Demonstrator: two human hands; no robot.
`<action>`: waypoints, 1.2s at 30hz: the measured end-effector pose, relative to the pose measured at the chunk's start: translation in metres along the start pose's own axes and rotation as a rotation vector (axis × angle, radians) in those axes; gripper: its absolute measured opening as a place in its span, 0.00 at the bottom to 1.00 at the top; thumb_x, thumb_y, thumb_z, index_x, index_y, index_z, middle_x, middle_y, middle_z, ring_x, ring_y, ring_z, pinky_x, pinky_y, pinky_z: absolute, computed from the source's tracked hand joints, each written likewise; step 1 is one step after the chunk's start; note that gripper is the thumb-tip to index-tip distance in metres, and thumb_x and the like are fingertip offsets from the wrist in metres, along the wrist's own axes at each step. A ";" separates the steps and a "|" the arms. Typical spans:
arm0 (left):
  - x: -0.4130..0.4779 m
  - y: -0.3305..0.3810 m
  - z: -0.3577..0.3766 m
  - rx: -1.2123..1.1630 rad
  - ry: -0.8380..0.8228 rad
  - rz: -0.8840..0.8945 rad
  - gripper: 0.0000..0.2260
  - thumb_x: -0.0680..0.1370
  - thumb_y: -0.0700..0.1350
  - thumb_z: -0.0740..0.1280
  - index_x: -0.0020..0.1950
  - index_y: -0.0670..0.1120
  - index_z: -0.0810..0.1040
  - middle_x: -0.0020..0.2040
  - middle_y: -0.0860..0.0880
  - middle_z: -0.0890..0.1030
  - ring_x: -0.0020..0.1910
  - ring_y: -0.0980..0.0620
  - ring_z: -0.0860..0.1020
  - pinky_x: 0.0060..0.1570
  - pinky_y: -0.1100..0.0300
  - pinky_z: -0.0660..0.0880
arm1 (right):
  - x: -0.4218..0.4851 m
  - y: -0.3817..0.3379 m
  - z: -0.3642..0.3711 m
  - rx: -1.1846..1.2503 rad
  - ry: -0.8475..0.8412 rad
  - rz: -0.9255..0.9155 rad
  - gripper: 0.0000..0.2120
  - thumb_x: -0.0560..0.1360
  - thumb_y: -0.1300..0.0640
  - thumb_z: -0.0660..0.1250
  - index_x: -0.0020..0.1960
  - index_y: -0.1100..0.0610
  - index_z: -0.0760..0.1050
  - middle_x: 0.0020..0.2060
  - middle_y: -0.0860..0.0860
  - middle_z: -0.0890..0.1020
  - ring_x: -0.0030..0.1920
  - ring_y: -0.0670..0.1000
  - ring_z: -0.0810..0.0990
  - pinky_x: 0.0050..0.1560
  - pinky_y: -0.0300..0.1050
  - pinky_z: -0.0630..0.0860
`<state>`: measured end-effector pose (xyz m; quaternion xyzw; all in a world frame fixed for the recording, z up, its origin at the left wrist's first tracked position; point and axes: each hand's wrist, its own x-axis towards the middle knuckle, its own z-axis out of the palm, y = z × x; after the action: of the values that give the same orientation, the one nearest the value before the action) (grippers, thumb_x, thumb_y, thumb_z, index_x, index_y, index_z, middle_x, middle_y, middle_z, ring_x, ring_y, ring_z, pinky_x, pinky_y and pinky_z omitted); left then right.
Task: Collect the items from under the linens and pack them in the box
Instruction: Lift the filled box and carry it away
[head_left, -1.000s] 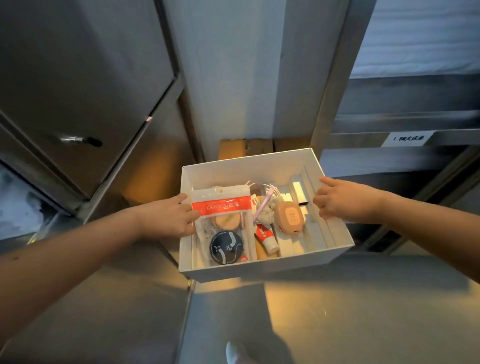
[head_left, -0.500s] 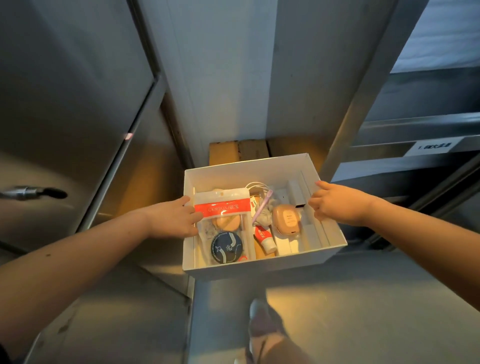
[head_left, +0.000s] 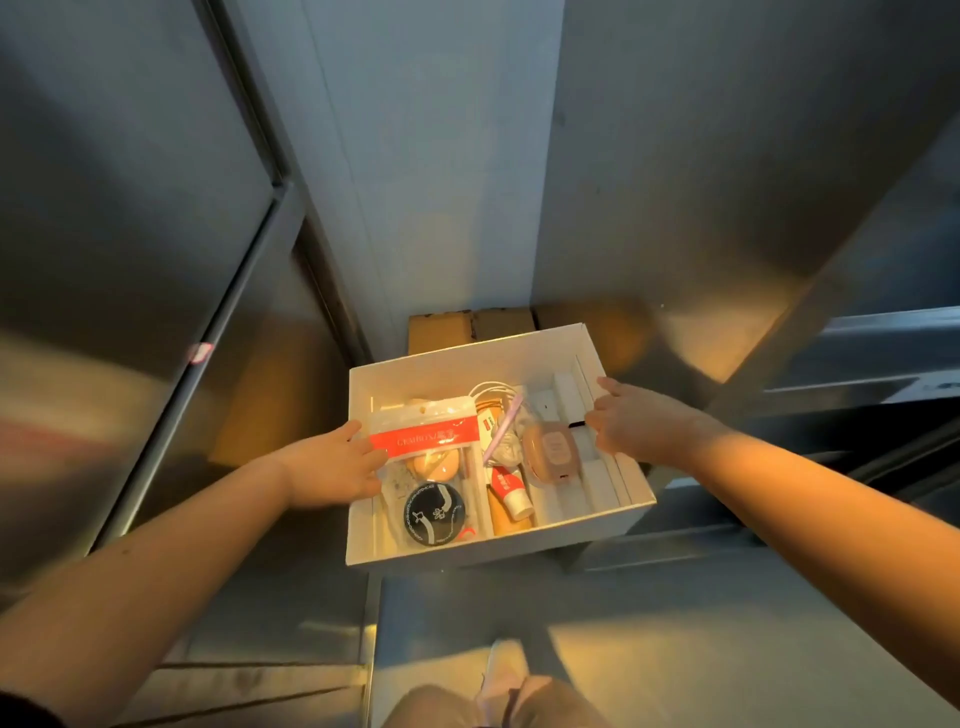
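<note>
I carry an open white box (head_left: 498, 543) in front of me with both hands. My left hand (head_left: 332, 470) grips its left wall and my right hand (head_left: 634, 423) grips the right wall. Inside lie a clear pouch with a red band (head_left: 426, 441) holding beige sponges, a round black compact (head_left: 434, 513), a small red-and-white tube (head_left: 511, 493), a pink oval case (head_left: 550, 452), a lilac stick (head_left: 501, 426) and a coiled white cable (head_left: 491, 389). White inserts fill the box's right side.
Stainless steel cabinet panels (head_left: 130, 234) stand to the left and a steel shelf unit (head_left: 857, 364) to the right. Brown cardboard (head_left: 467, 325) lies on the floor beyond the box. My knee and a shoe (head_left: 506, 670) show at the bottom.
The view has swung left and down while I walk with the box; the shelf label and linens at upper right have left the frame. My grip on the box is unchanged.
</note>
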<state>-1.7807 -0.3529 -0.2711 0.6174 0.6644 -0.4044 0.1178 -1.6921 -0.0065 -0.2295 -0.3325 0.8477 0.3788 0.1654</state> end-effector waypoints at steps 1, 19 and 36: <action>0.003 -0.001 0.004 -0.078 -0.006 -0.033 0.17 0.80 0.43 0.57 0.66 0.37 0.69 0.69 0.36 0.66 0.70 0.37 0.59 0.69 0.47 0.46 | 0.007 0.001 0.003 0.005 -0.012 -0.003 0.07 0.74 0.64 0.65 0.52 0.58 0.77 0.54 0.54 0.78 0.56 0.54 0.75 0.72 0.59 0.55; 0.072 -0.070 0.094 -0.202 0.013 0.038 0.19 0.79 0.45 0.58 0.67 0.37 0.68 0.70 0.34 0.62 0.70 0.35 0.58 0.70 0.42 0.54 | 0.130 -0.005 0.065 0.296 -0.097 0.032 0.13 0.74 0.60 0.67 0.58 0.58 0.75 0.60 0.56 0.75 0.66 0.58 0.69 0.72 0.58 0.48; 0.155 -0.099 0.158 -0.187 -0.021 -0.011 0.17 0.75 0.36 0.67 0.63 0.39 0.70 0.67 0.37 0.66 0.67 0.34 0.61 0.64 0.43 0.66 | 0.220 0.004 0.140 0.299 -0.108 0.004 0.11 0.72 0.61 0.68 0.54 0.57 0.76 0.59 0.56 0.76 0.64 0.57 0.70 0.72 0.59 0.49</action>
<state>-1.9579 -0.3398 -0.4359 0.5958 0.7012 -0.3479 0.1797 -1.8498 0.0041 -0.4370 -0.2816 0.8852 0.2663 0.2575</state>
